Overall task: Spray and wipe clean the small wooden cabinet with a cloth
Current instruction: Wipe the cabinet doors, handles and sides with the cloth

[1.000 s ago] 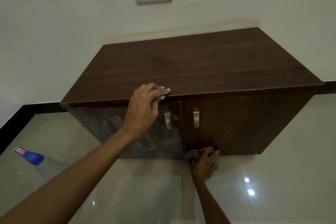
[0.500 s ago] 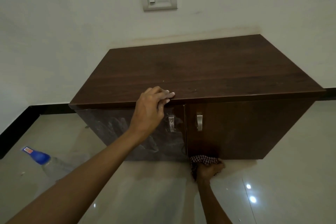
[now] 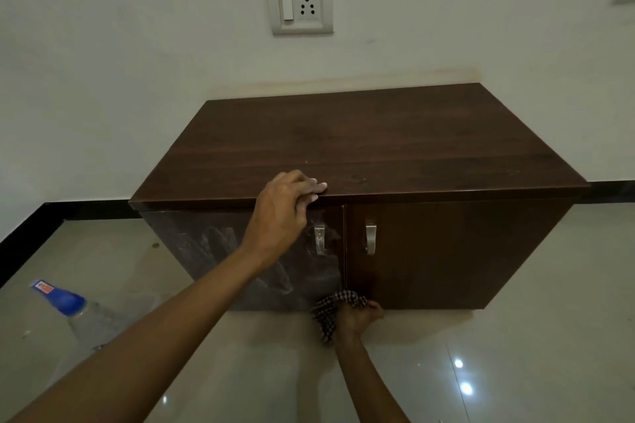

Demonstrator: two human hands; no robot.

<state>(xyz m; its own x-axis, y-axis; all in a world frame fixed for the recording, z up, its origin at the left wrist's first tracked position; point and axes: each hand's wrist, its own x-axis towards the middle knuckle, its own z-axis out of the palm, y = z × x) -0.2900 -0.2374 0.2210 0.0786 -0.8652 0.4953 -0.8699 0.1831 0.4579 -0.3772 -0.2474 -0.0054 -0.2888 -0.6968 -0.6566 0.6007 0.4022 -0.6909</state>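
The small dark wooden cabinet (image 3: 371,144) stands on the floor against the wall, with two doors and metal handles. My left hand (image 3: 281,213) grips the front edge of its top, fingers curled over the edge. Low down, my right hand (image 3: 357,318) holds a checked cloth (image 3: 331,311) bunched against the bottom of the cabinet front, near the gap between the doors. The left door (image 3: 220,251) looks smeared and wet; the right door (image 3: 446,251) looks plain and dark.
A clear spray bottle with a blue cap (image 3: 72,309) lies on the glossy tiled floor (image 3: 515,354) to the left. A wall socket (image 3: 299,3) sits above the cabinet. A black skirting (image 3: 31,233) runs along the wall base.
My right hand with the cloth has slid down from the lower part of the right door to the cabinet's bottom edge. My left hand has kept its grip.
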